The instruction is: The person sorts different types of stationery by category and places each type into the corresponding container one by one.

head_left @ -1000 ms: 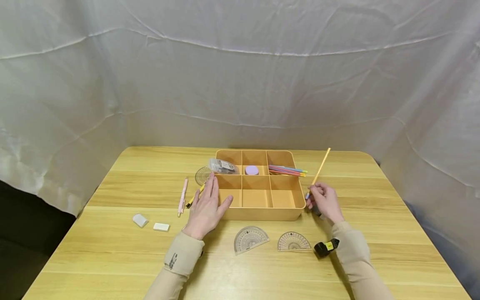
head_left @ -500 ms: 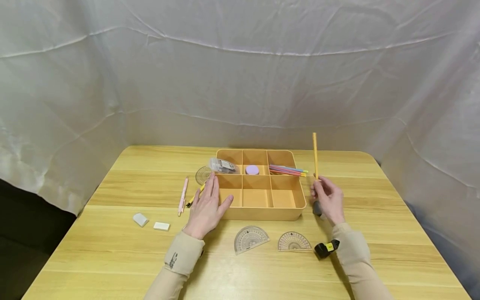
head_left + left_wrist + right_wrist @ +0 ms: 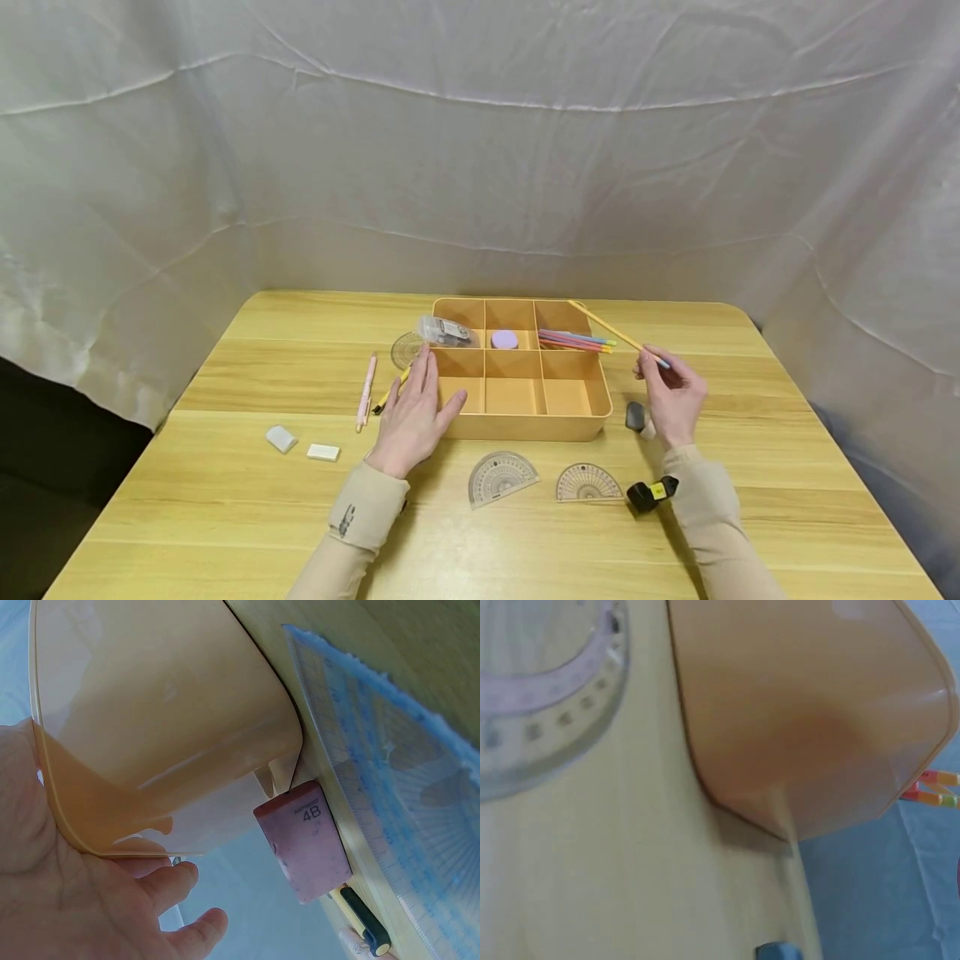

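The left hand rests on the left front corner of a tan divided organizer box, its fingers along the left side and its thumb over the front rim. Beyond the rim its fingertips show in the left wrist view. The right hand pinches a yellow pencil near its blue end, right of the box. The pencil slants up to the left, its far end over the back right compartment. Several coloured pencils lie in that compartment and stick out over the right side.
A clear plastic case and a purple round item sit in back compartments. Protractors, a black-and-yellow item, a dark grey piece, pale erasers and pink pens surround the box. The left wrist view has a 4B eraser.
The right hand has lifted the yellow pencil from beside the box and moved up and slightly right. The pencil has swung from upright to slanting left over the box. The left hand has stayed put.
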A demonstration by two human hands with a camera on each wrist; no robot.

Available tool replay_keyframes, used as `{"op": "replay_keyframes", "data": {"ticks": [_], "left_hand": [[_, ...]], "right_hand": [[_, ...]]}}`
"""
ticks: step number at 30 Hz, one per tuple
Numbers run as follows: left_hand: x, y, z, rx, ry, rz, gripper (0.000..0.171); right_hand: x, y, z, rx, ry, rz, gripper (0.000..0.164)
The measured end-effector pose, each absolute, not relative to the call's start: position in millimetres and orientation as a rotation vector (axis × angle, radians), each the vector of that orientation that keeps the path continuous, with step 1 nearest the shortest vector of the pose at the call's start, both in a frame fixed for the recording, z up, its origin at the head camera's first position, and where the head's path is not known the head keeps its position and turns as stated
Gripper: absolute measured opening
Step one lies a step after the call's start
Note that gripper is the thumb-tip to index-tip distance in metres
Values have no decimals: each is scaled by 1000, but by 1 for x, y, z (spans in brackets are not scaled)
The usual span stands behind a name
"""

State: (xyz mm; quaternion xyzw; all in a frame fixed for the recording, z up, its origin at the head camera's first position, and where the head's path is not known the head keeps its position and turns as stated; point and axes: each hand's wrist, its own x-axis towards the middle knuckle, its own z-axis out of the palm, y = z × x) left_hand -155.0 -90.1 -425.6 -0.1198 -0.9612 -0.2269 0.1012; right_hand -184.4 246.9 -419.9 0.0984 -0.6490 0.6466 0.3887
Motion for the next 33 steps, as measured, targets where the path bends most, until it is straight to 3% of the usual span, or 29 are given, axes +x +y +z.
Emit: {"op": "replay_keyframes", "data": {"ticks": [13, 20, 33], "left_hand": [[-154, -90, -425, -344, -2862, -669, 82], [-154, -90, -425, -342, -2857, -677, 82], [-154, -90, -424, -346, -2850, -691, 81]], "right_hand": [[-199, 239, -408, 271, -1709, 1675, 20], [-198, 228, -389, 276, -1866, 1458, 15], [-212, 234, -394, 203, -2135, 1103, 17]]}}
